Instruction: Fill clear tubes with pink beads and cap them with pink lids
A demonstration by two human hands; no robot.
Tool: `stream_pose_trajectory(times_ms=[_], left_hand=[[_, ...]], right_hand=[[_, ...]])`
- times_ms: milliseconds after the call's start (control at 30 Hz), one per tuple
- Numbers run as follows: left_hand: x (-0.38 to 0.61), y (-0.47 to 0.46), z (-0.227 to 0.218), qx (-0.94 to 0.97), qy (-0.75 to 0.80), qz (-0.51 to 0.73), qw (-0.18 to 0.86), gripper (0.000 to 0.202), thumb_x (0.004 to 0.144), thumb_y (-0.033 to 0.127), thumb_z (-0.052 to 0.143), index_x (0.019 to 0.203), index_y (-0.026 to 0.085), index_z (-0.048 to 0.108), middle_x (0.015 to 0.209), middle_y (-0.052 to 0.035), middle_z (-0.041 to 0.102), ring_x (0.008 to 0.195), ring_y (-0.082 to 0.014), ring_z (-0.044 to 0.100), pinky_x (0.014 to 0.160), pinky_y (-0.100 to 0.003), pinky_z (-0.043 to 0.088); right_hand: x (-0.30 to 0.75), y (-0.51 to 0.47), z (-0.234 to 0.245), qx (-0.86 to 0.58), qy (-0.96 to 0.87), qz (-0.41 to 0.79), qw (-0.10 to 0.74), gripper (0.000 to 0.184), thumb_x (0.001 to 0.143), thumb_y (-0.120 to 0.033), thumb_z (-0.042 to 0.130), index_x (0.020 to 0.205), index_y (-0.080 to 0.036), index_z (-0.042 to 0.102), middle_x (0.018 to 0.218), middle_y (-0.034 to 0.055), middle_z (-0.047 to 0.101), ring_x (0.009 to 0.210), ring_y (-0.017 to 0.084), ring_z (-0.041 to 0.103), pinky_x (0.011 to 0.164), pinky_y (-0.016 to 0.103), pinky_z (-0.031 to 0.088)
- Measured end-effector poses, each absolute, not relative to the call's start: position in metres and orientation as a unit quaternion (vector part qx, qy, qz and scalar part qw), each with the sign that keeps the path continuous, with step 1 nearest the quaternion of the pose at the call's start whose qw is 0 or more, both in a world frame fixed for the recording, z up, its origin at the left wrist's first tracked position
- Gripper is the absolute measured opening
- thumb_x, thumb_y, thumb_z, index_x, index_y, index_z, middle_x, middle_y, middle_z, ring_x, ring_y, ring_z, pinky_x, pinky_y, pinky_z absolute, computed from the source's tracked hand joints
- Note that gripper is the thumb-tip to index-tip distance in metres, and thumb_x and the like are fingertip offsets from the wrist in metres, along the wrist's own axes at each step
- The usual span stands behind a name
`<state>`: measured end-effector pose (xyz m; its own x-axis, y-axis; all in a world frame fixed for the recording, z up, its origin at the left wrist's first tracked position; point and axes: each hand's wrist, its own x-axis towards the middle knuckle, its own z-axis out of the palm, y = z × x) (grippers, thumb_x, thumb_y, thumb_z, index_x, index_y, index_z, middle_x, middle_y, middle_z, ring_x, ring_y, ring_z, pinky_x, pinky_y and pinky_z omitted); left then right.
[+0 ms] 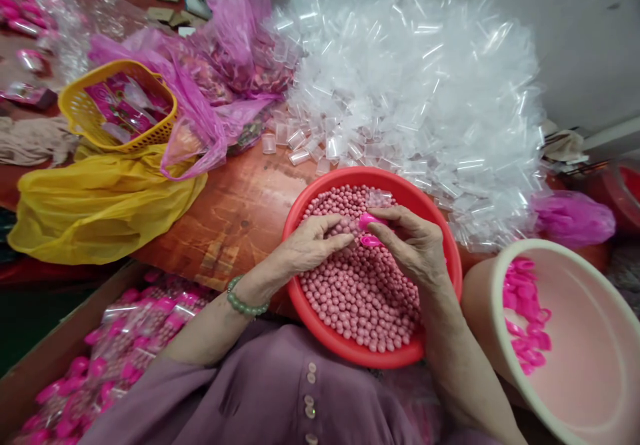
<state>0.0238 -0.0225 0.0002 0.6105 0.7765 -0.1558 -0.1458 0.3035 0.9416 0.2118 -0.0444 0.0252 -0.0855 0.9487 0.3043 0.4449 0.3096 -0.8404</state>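
Note:
Over a red basin [360, 357] of pink beads [355, 305], my left hand [311, 243] pinches a small clear container [346, 227] filled with beads. Just to its right, my right hand [413, 241] holds a bright pink cap [369, 221] between thumb and fingers, at the container's end. A second pink piece [371, 240] shows just under my right fingertips; whether it is part of the cap or separate I cannot tell. One clear plastic container [379, 197] lies on the beads near the basin's far side.
A large heap of clear containers [410, 85] covers the table behind. A pale tub [595, 365] with pink caps [525, 305] stands right. At left are a yellow basket [80, 121], a yellow bag [100, 205] and a box of capped, bead-filled containers [145, 331].

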Motion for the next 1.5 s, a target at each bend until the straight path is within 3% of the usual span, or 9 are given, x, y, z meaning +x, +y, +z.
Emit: stream_pose_trajectory(times_ms=[167,367,500,733,967,1067,1267,1500], left_hand=[[0.023,-0.021,0.001,0.474,0.314,0.313,0.761,0.018,0.083,0.032,0.066,0.085,0.014,0.064,0.079,-0.0011,0.062,0.075,-0.0115,0.056,0.075,-0.025,0.043],[0.024,-0.021,0.002,0.449,0.312,0.322,0.773,0.019,0.079,0.031,0.069,0.086,0.014,0.065,0.081,-0.001,0.061,0.076,-0.0115,0.057,0.079,-0.026,0.046],[0.025,-0.021,-0.003,0.464,0.315,0.309,0.768,0.02,0.081,0.034,0.068,0.083,0.014,0.064,0.083,-0.0013,0.061,0.077,-0.0121,0.057,0.081,-0.029,0.047],[0.024,-0.021,0.001,0.434,0.315,0.306,0.787,0.025,0.077,0.036,0.073,0.086,0.013,0.065,0.077,0.0004,0.061,0.071,-0.0105,0.057,0.072,-0.025,0.046],[0.018,-0.016,0.001,0.351,0.269,0.296,0.847,0.03,0.077,0.039,0.075,0.084,0.011,0.065,0.076,-0.0043,0.068,0.068,-0.0115,0.065,0.067,-0.023,0.053],[0.017,-0.012,-0.002,0.313,0.235,0.298,0.871,0.037,0.08,0.045,0.071,0.086,0.009,0.068,0.078,-0.0092,0.072,0.069,-0.0148,0.068,0.072,-0.028,0.057],[0.016,-0.01,-0.001,0.273,0.233,0.296,0.885,0.04,0.091,0.045,0.056,0.094,0.007,0.069,0.08,-0.0138,0.074,0.076,-0.0187,0.072,0.075,-0.031,0.058],[0.016,-0.015,0.002,0.254,0.22,0.284,0.898,0.022,0.075,0.023,0.077,0.091,0.012,0.066,0.086,-0.0065,0.073,0.077,-0.0144,0.071,0.076,-0.027,0.056]], right_hand=[[0.224,-0.043,0.033,-0.547,-0.703,0.251,0.378,0.013,0.081,-0.029,0.073,0.092,-0.022,0.074,0.084,0.0029,0.076,0.075,0.017,0.069,0.068,0.031,0.055],[0.217,-0.041,0.026,-0.56,-0.65,0.262,0.442,0.017,0.082,-0.031,0.072,0.097,-0.023,0.073,0.087,0.0019,0.075,0.077,0.017,0.069,0.074,0.032,0.056],[0.212,-0.04,0.026,-0.529,-0.707,0.253,0.395,0.015,0.083,-0.03,0.072,0.095,-0.023,0.074,0.084,0.0022,0.076,0.074,0.017,0.068,0.07,0.031,0.056],[0.224,-0.044,0.043,-0.498,-0.78,0.215,0.311,0.012,0.085,-0.024,0.067,0.095,-0.024,0.073,0.085,0.0015,0.075,0.074,0.016,0.068,0.069,0.029,0.054],[0.234,-0.041,0.04,-0.536,-0.762,0.197,0.305,0.01,0.084,-0.031,0.068,0.092,-0.025,0.073,0.078,0.0012,0.073,0.069,0.017,0.067,0.065,0.031,0.053],[0.233,-0.04,0.034,-0.559,-0.724,0.214,0.341,0.013,0.082,-0.031,0.072,0.093,-0.025,0.074,0.084,0.0017,0.075,0.076,0.019,0.069,0.071,0.033,0.056],[0.212,-0.041,0.03,-0.574,-0.517,0.369,0.517,0.018,0.081,-0.031,0.074,0.097,-0.024,0.072,0.087,0.0014,0.075,0.073,0.015,0.07,0.072,0.033,0.06],[0.181,-0.036,0.024,-0.55,-0.464,0.406,0.563,0.017,0.077,-0.031,0.076,0.092,-0.023,0.072,0.093,0.0011,0.074,0.087,0.015,0.069,0.087,0.033,0.056]])
